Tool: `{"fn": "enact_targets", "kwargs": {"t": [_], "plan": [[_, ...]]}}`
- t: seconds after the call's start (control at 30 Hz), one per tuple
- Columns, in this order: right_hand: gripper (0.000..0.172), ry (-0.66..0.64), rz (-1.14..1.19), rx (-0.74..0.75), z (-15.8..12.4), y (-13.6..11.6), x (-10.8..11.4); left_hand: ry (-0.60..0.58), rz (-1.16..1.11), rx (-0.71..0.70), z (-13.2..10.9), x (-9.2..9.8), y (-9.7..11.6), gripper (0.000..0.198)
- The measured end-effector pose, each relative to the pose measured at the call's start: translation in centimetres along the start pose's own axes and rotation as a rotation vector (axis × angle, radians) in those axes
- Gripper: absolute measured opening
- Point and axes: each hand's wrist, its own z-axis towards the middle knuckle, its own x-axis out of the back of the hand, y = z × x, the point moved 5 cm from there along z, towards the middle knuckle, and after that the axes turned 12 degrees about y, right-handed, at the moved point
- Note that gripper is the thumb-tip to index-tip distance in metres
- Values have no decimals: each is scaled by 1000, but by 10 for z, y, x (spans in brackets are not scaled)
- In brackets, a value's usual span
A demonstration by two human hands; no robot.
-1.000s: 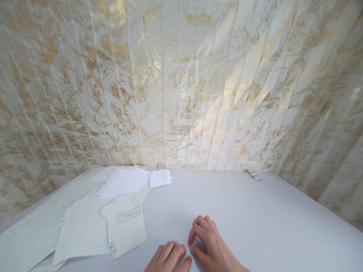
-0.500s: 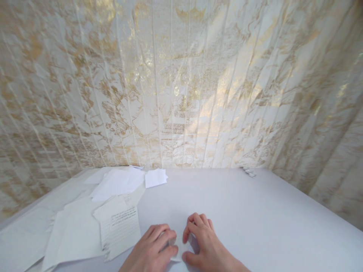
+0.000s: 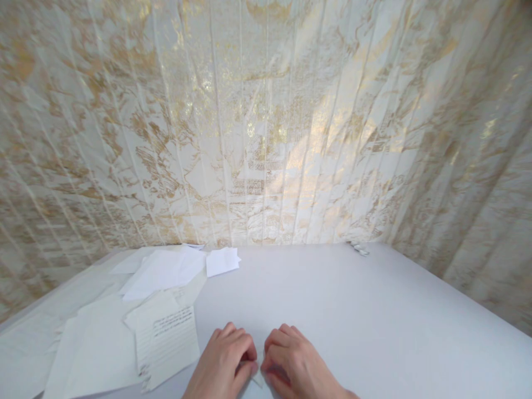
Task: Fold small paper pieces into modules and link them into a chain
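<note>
Two bare hands work low over the pale bench [image 3: 353, 305], near the middle of the near side. The left hand [image 3: 228, 357] is bent with thumb and forefinger drawn nearly together, pinching one small piece of white paper [image 3: 258, 379], most of which is hidden by the fingers. The right hand [image 3: 293, 357] is just beside it, its fingers curled in and narrow; its fingertips are turned away, so one cannot tell whether it grips the paper too. The piece of paper lies in the small gap between the two hands. Toward the left edge of the bench are many loose papers, overlapping too much to count; nearest the left hand is one lined sheet [image 3: 168, 352] bearing a block of handwriting at its top. One heap of brighter white sheets [image 3: 164, 271] lies by the far left corner, and just to its right, near the far edge, is one small stack of white slips [image 3: 222, 262]. One small shiny grey cluster [image 3: 359, 249] sits near the far right corner. A patterned curtain [image 3: 249, 138] hangs behind the far edge.
</note>
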Motion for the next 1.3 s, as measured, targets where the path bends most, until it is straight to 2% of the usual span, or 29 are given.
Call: {"fn": "enact_targets", "kwargs": {"t": [0.13, 0.23, 0.37, 0.4, 0.5, 0.63, 0.73, 1.03, 1.3], "plan": [[18, -37, -62, 148, -1, -4, 9, 58, -25, 82, -2, -3, -3, 16], [22, -81, -126, 245, -1, -7, 16, 95, -50, 88, -6, -6, -4, 17], [7, -90, -223, 412, -3, -14, 17, 111, -60, 93, -8, -5, -3, 18], [3, -77, -249, 449, -4, -16, 16, 107, -62, 94, -8, -5, -2, 18], [14, 4, -335, 519, -9, -20, 13, 100, -69, 89, -8, -2, 0, 18], [23, 195, -442, 592, -15, -28, 11, 88, -130, 94, -8, -2, -3, 18], [25, 293, -489, 609, -18, -33, 11, 99, -164, 111, -8, -2, -7, 15], [17, 264, -505, 564, -23, -30, 1, 132, -209, 105, -9, -5, -13, 21], [24, 286, -500, 544, -21, -30, 2, 136, -92, 94, -9, -8, -10, 24]]}}
